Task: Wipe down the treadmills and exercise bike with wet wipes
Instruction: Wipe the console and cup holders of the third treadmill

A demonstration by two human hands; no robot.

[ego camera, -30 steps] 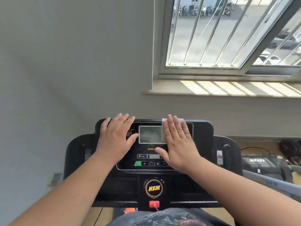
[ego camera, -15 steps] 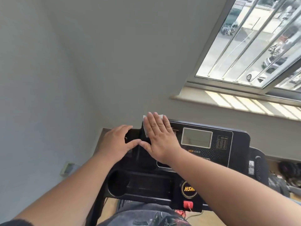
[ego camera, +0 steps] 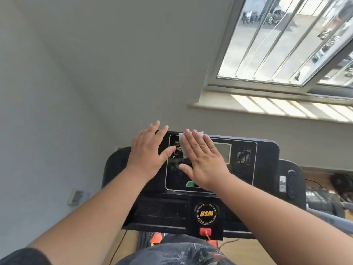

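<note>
A black treadmill console (ego camera: 265, 161) with a grey display (ego camera: 222, 150) and an HSM badge fills the lower middle of the head view. My right hand (ego camera: 202, 159) lies flat with straight fingers on the console's left half, pressing a white wet wipe (ego camera: 182, 144) whose edges show past the fingertips. My left hand (ego camera: 148, 152) rests flat on the console's upper left corner, thumb stretched toward the right hand.
A grey wall rises directly behind the console. A barred window with a sunlit sill (ego camera: 286, 109) is at the upper right. Another black machine (ego camera: 324, 201) sits low on the right. A wall socket (ego camera: 77, 196) is at the lower left, and a red safety key (ego camera: 205, 231) hangs below the badge.
My right hand with the wipe slid from the console's right of the display to its left edge, then came back slightly rightward. My left hand lifted onto the upper left corner.
</note>
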